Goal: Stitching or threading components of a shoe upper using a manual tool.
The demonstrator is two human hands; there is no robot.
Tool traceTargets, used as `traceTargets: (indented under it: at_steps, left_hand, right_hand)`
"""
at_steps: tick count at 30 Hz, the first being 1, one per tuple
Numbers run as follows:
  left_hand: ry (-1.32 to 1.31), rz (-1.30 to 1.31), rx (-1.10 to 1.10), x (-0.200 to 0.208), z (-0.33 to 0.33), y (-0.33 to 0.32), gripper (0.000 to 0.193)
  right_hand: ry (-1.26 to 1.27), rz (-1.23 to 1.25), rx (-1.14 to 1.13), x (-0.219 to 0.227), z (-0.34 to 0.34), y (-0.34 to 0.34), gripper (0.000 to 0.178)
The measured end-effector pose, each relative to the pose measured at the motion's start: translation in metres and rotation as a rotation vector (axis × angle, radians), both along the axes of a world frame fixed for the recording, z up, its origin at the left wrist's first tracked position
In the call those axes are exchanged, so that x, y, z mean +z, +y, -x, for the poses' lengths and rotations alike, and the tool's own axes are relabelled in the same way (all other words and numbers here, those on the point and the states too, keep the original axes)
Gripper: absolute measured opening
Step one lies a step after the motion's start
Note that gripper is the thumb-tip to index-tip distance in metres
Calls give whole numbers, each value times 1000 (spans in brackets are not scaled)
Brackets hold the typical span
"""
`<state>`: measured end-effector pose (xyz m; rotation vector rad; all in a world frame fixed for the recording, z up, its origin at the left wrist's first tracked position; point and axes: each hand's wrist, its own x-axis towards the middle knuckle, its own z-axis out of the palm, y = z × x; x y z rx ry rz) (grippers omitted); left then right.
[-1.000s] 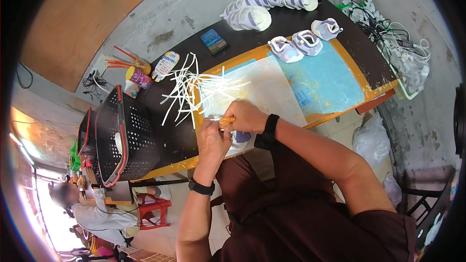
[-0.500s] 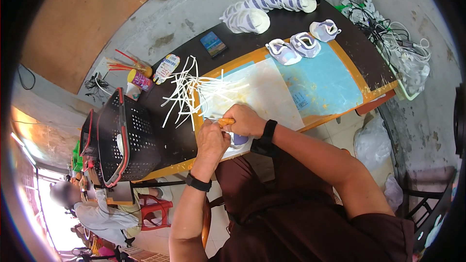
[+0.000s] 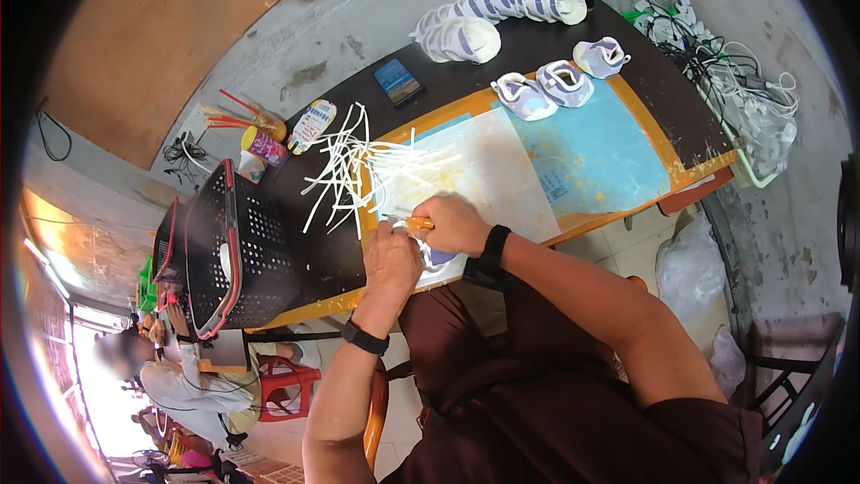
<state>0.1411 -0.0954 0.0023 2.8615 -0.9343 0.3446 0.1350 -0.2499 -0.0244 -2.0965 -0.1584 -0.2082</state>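
1. Head view, hands: your left hand [image 3: 391,255] and right hand [image 3: 459,224] sit close together at the near edge of the desk [image 3: 502,72]. The right hand is clenched around an orange-handled tool [image 3: 418,223]; its working end is hidden. The left hand is curled over a small pale piece [image 3: 441,258] just below the tool; how firmly it grips it you cannot tell from here.
2. Head view, work surface: both hands rest over a pale sheet [image 3: 488,175] laid on a light blue mat [image 3: 596,148]. A loose pile of white strips [image 3: 358,170] lies just beyond your left hand, spilling off the sheet onto the dark desk.
3. Head view, surroundings: black mesh basket [image 3: 237,246] at the left end of the desk; a phone [image 3: 399,82] lies further back; small white shoes [image 3: 560,81] sit at the far edge of the mat; a row of stacked white shoes [image 3: 497,13] lies near the wall.
4. Against the earlier frames: your hands stay in the same spot, still bunched over the tool; only slight shifts of the wrists. Strips, basket and shoes are unmoved.
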Motion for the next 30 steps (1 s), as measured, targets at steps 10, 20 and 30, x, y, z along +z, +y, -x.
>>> traceTargets:
  at_steps: [10,20,30]
  left_hand:
    - [208,239,28,2,5,11,8]
    - [54,503,27,-8,19,14,6]
    - [24,581,10,-16,24,14,12]
  right_hand:
    - [1,151,33,-1,1,1,16]
    - [-109,113,51,-6,1,0,17]
    - [-22,206,13,3,2,11,18]
